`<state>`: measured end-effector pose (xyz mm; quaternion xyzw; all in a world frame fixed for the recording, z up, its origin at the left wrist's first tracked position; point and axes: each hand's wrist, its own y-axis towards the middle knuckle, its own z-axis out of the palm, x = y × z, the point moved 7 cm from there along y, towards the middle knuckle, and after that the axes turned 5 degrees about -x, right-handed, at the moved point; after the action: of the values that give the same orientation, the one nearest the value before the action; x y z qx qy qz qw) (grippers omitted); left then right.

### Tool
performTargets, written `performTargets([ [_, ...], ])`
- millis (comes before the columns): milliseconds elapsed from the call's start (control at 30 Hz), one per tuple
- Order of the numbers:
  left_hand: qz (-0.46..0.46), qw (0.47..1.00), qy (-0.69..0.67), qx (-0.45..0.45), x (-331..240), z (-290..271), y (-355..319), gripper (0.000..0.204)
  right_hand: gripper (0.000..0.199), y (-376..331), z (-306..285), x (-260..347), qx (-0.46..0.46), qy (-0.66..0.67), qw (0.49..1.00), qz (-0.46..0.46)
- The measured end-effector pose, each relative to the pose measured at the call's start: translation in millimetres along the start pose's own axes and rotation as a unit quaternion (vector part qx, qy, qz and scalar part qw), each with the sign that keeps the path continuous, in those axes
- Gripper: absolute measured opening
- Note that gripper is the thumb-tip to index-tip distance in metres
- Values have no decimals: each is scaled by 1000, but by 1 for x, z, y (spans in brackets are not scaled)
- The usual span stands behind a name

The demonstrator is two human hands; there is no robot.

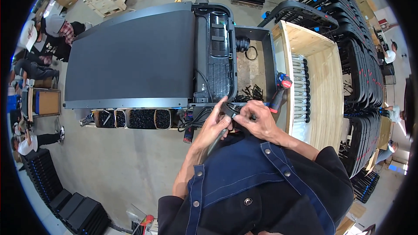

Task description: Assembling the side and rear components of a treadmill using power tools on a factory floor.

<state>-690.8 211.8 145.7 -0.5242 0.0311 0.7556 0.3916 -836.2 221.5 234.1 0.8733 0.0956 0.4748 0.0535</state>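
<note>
Close to my chest, my two hands work together on a small round black part (231, 110). My left hand (212, 123) grips it from the left, thumb across its front. A grey rod-like piece (216, 142) slopes down from under that hand; whether it joins the black part I cannot tell. My right hand (260, 121) is closed in a pinch at the right side of the part, and the fingers hide what lies between them. Just beyond stands a treadmill (130, 56) with a dark belt and an exposed end section (217, 65) holding a vented black cover.
Bins of black screws (143, 119) line the treadmill's near side, by a coiled black cable (196, 121). At right are a tray (266, 67) with loose bolts, a red-and-black power driver (281, 91) and a wooden crate (324, 74) of metal rods. Black frames stack beyond; people stand far left and right.
</note>
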Motion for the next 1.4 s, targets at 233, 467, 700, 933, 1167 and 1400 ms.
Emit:
performTargets([
  [233, 36, 997, 21, -66, -29, -1, 3, 73, 35, 2, 6, -39, -17, 56, 987, 146],
  [467, 82, 902, 414, -94, -115, -5, 81, 84, 84, 109, -10, -35, 103, 44, 993, -30],
  [700, 376, 659, 590, -275, -272, -18, 227, 45, 59, 289, -38, -170, -176, 218, 947, 157],
  [933, 299, 529, 749, -265, -267, -176, 311, 29, 94, 417, -77, -249, -184, 135, 937, 265],
  [1167, 192, 569, 778, -183, -308, -197, 309, 21, 102, 480, -31, -258, -28, 219, 915, 337],
  [1400, 320, 538, 708, -328, -326, -144, 276, 33, 88, 540, 13, -193, 202, 94, 961, 162],
])
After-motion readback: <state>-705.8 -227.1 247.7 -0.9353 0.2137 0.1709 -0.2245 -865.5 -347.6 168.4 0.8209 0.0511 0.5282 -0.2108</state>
